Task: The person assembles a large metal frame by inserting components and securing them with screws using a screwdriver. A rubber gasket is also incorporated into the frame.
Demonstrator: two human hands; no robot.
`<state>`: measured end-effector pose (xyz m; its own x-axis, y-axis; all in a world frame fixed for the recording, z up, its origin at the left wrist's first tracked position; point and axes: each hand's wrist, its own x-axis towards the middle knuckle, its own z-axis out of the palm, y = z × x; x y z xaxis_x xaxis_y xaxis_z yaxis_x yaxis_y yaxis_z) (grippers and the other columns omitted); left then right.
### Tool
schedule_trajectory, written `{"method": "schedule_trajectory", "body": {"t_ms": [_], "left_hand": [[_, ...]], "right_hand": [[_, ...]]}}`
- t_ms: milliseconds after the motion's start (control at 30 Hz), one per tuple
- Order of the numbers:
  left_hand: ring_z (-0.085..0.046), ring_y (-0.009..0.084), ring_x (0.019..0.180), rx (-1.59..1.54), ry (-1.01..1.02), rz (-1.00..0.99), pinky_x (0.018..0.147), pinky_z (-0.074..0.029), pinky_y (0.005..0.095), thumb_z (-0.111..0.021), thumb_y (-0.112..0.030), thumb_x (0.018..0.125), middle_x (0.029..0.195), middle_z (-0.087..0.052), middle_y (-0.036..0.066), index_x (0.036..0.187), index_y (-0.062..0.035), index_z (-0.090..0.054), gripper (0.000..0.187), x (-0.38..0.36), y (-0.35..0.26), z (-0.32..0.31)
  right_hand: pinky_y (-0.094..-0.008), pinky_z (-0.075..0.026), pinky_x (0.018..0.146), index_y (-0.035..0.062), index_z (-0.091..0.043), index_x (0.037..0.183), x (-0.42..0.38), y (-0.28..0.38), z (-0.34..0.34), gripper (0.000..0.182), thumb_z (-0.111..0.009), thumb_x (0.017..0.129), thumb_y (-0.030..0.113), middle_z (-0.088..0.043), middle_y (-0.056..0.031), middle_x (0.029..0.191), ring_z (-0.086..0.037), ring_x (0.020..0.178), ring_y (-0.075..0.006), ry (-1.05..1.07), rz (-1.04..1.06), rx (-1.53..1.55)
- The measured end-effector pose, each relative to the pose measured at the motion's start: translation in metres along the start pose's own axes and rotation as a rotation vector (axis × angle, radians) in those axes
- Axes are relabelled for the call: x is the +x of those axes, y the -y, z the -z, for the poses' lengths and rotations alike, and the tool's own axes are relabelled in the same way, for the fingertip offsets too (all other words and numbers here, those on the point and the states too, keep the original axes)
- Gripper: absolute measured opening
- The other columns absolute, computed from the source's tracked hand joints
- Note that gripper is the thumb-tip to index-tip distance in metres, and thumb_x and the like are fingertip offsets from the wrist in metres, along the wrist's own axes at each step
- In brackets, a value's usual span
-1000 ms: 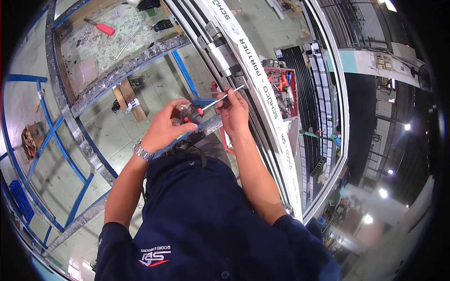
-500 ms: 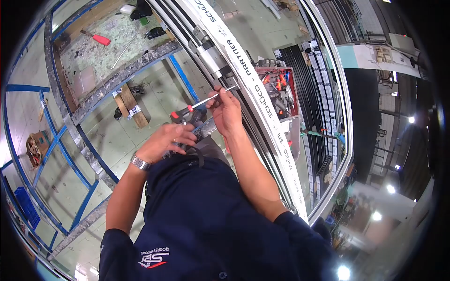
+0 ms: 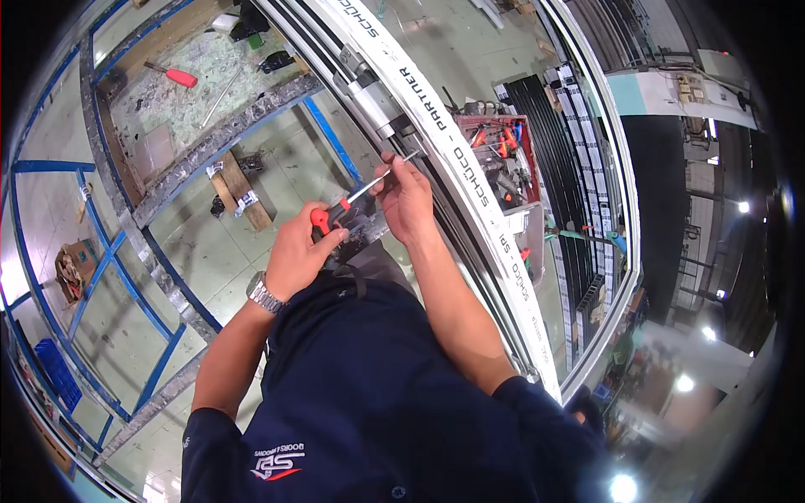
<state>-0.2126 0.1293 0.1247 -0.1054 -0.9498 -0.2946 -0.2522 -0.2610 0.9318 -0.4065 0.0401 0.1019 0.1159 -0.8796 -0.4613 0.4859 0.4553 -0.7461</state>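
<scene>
A screwdriver [image 3: 322,220] with a red and black handle points up and to the right. My left hand [image 3: 302,247], with a metal-banded watch on its wrist, is wrapped around the handle. Further along, my right hand [image 3: 406,197] pinches the thin shaft near its tip. The tip is by a dark metal profile [image 3: 352,126], just below a silver cylindrical fitting [image 3: 373,102]; whether it touches a screw is too small to tell. Alongside runs a white frame [image 3: 457,155] with printed Schüco tape.
A blue metal bench frame [image 3: 327,138] stands at left, with a red-handled tool [image 3: 180,77] on its littered tray. Beyond the white frame is a red toolbox [image 3: 530,159] full of tools. Long dark profiles [image 3: 549,126] lie behind it.
My left hand has closed around the screwdriver handle, after its fingers were loosely spread beside it. My right hand stays on the shaft.
</scene>
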Motion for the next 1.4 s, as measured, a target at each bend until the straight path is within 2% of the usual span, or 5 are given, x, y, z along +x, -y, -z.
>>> {"method": "schedule_trajectory", "body": {"t_ms": [233,533,1033,1200,1400], "left_hand": [[-0.063,0.0157,0.073,-1.298,0.278,0.267,0.065,-0.050,0.0313,-0.063,-0.020,0.094,0.075,-0.065,0.005,0.106,0.0048,-0.060,0.028,0.026,-0.006,0.000],[-0.064,0.0323,0.058,0.349,-0.023,-0.447,0.052,-0.046,0.0416,-0.064,-0.022,0.092,0.062,-0.062,0.013,0.100,-0.0047,-0.062,0.019,0.030,-0.006,-0.005],[-0.065,0.0376,0.071,0.436,-0.091,-0.516,0.062,-0.049,0.0432,-0.070,-0.030,0.087,0.076,-0.066,0.018,0.106,-0.0039,-0.064,0.033,0.017,-0.001,-0.002],[-0.052,0.0136,0.062,-0.261,0.166,-0.047,0.060,-0.045,0.0323,-0.061,-0.029,0.096,0.064,-0.054,0.004,0.113,-0.0009,-0.062,0.033,0.020,0.014,-0.006],[-0.030,0.0071,0.053,-1.365,0.394,0.354,0.053,-0.030,0.0257,-0.042,-0.034,0.106,0.056,-0.026,-0.007,0.115,0.0013,-0.056,0.039,0.028,0.025,-0.018]], "right_hand": [[-0.0312,-0.049,0.070,0.0002,-0.055,0.118,0.004,-0.001,-0.003,0.033,-0.053,0.102,0.029,-0.064,-0.0069,0.087,-0.058,0.072,-0.0148,0.032,0.017,0.059],[-0.0312,-0.049,0.068,0.0006,-0.056,0.117,-0.002,0.008,0.006,0.033,-0.053,0.102,0.029,-0.063,-0.0069,0.084,-0.057,0.070,-0.0149,0.061,-0.039,0.045],[-0.0298,-0.050,0.062,0.0023,-0.058,0.108,-0.007,0.004,-0.003,0.028,-0.053,0.102,0.029,-0.066,-0.0089,0.084,-0.061,0.065,-0.0151,0.001,-0.061,-0.083],[-0.0294,-0.051,0.062,0.0016,-0.057,0.106,-0.006,-0.003,-0.001,0.029,-0.053,0.102,0.030,-0.066,-0.0101,0.083,-0.062,0.064,-0.0138,-0.061,-0.044,-0.094],[-0.0283,-0.053,0.061,0.0017,-0.057,0.103,0.002,-0.002,-0.001,0.029,-0.053,0.102,0.031,-0.067,-0.0102,0.084,-0.063,0.065,-0.0133,-0.089,-0.029,-0.149]]}}
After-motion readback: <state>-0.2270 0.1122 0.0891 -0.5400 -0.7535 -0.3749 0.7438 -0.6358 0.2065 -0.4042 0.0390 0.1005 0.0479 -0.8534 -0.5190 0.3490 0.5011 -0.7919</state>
